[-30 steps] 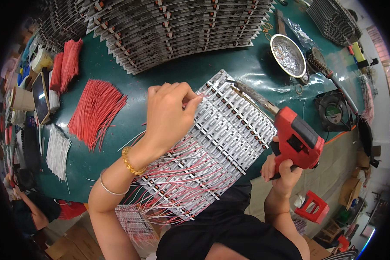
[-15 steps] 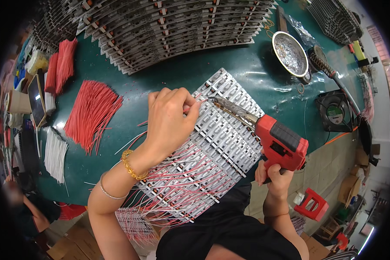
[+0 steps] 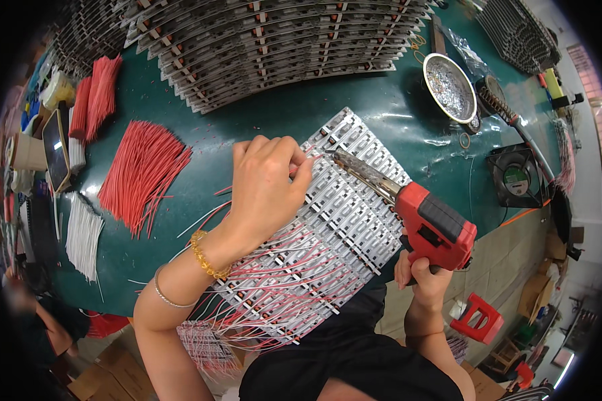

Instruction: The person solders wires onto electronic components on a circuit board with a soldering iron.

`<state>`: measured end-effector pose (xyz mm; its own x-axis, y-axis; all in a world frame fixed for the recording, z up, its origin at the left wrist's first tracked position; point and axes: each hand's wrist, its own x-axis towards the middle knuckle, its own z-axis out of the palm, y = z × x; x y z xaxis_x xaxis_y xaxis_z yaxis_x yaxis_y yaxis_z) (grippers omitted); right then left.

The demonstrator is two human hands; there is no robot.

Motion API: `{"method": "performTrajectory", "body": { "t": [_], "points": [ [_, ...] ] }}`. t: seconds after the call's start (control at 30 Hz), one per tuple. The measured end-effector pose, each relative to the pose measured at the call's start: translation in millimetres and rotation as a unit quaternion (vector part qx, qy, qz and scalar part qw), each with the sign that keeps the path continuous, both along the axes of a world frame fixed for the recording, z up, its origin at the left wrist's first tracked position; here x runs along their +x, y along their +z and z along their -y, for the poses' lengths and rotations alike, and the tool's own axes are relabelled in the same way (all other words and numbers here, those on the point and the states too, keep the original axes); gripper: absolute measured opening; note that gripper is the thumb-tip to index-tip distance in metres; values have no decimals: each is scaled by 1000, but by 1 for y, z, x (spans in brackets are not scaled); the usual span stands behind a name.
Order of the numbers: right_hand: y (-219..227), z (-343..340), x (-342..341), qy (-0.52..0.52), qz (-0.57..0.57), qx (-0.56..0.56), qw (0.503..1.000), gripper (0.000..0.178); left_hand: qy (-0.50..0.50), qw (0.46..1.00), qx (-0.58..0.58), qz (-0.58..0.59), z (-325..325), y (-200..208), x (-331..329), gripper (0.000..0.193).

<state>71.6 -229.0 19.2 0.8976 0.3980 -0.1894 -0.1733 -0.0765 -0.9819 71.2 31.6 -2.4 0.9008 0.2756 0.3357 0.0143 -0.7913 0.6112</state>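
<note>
My left hand [image 3: 267, 180] is closed in a pinch on red wire over the upper left part of a panel of grey-white circuit modules [image 3: 358, 190]. In my right hand [image 3: 427, 275] is the grip of a red and black soldering gun [image 3: 438, 224], its dark tip close to the left fingertips at the panel. Whether the tip touches a module I cannot tell. Red and white wires [image 3: 284, 271] trail from the panel's lower rows toward the left. A bundle of loose red wires [image 3: 140, 174] lies left of my left hand, with a smaller white wire bundle [image 3: 83, 234] beside it.
Stacked module panels [image 3: 267, 53] stand at the back of the green table [image 3: 214, 120]. A round metal dish with shiny scraps [image 3: 450, 88], a coiled iron holder [image 3: 495, 93] and a black fan [image 3: 517, 175] are on the right. A red stool [image 3: 477, 319] stands on the floor.
The whole view has shifted slightly. Both hands, the soldering gun and the panel keep nearly the same places relative to one another, with the tip still by the left fingertips.
</note>
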Motion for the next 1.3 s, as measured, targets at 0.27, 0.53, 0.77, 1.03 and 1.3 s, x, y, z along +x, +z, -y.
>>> {"method": "performTrajectory", "body": {
  "t": [0.27,0.53,0.77,1.03,1.3],
  "points": [
    [1,-1,-2,-27,14,20,999,71,-3,1000,2,-8,1,2,0,15],
    [0,12,-3,-46,15,70,996,73,-13,1000,-7,-9,2,6,1,10],
    [-8,27,-4,22,9,101,995,18,-51,998,34,3,13,2,6,10],
    [-5,23,-4,18,-39,67,997,9,-41,998,39,-4,15,-2,4,10],
    [-1,20,-4,7,-35,34,999,12,-33,998,47,5,17,-4,6,10]
  ]
}}
